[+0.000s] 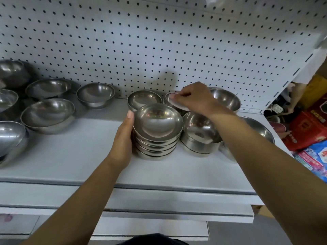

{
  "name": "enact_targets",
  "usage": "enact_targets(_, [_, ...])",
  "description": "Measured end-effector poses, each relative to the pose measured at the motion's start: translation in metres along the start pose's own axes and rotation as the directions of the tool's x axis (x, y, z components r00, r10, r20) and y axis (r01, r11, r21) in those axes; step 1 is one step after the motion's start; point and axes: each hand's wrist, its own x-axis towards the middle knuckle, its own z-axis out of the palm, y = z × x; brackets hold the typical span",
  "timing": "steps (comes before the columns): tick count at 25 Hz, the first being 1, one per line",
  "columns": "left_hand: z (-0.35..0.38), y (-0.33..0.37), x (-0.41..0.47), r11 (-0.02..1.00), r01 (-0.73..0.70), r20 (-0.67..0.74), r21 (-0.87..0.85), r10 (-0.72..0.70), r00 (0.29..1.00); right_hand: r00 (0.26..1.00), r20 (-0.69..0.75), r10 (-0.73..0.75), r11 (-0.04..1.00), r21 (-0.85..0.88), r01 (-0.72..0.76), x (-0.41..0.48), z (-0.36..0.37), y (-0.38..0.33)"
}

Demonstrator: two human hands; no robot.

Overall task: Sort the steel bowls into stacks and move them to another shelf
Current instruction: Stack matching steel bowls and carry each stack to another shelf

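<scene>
A stack of several shallow steel bowls (157, 131) stands mid-shelf on the white shelf (74, 160). My left hand (123, 138) cups the stack's left side, thumb on the top rim. My right hand (192, 99) pinches the rim of a small steel bowl (174, 103) behind the stack, tilting it up. Another shallow bowl (143, 99) sits at the back beside it. A straight-walled steel bowl (200, 135) stands right of the stack, partly under my right wrist.
Rounder steel bowls lie around: one at the back (95, 94), several at the left (47, 115), one at the back right (226, 98) and a large one (256, 128) under my right forearm. A pegboard wall (159, 41) backs the shelf. Colourful boxes (307, 128) stand at the right.
</scene>
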Motion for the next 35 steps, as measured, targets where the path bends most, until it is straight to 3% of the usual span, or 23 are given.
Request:
enact_targets(6, [-0.001, -0.009, -0.001, 1.0, 0.025, -0.076, 0.006, -0.025, 0.997, 0.979, 0.2, -0.044, 0.995, -0.08, 0.061, 0.019, 0.021, 0.005])
enact_targets(8, [-0.001, -0.011, -0.001, 1.0, 0.006, -0.081, 0.01, -0.005, 0.997, 0.976, 0.207, -0.067, 0.994, -0.066, 0.082, 0.022, 0.022, 0.007])
enact_targets(15, [0.001, -0.007, -0.003, 1.0, 0.01, -0.057, -0.004, -0.01, 0.998, 0.999, 0.03, -0.038, 0.999, 0.029, 0.037, 0.027, 0.022, 0.016])
enact_targets(22, [-0.003, -0.014, 0.001, 0.999, 0.039, -0.096, -0.004, -0.039, 0.995, 0.995, -0.094, -0.012, 0.968, 0.246, 0.035, 0.016, 0.01, 0.011])
enact_targets(30, [-0.004, -0.016, 0.003, 0.997, 0.076, -0.073, -0.009, -0.077, 0.994, 0.91, -0.289, -0.298, 0.874, 0.3, 0.381, -0.035, -0.007, -0.024])
enact_targets(35, [-0.008, -0.018, 0.004, 0.999, 0.044, -0.039, 0.015, -0.043, 0.998, 0.742, -0.329, -0.584, 0.748, 0.137, 0.649, -0.065, 0.005, -0.027])
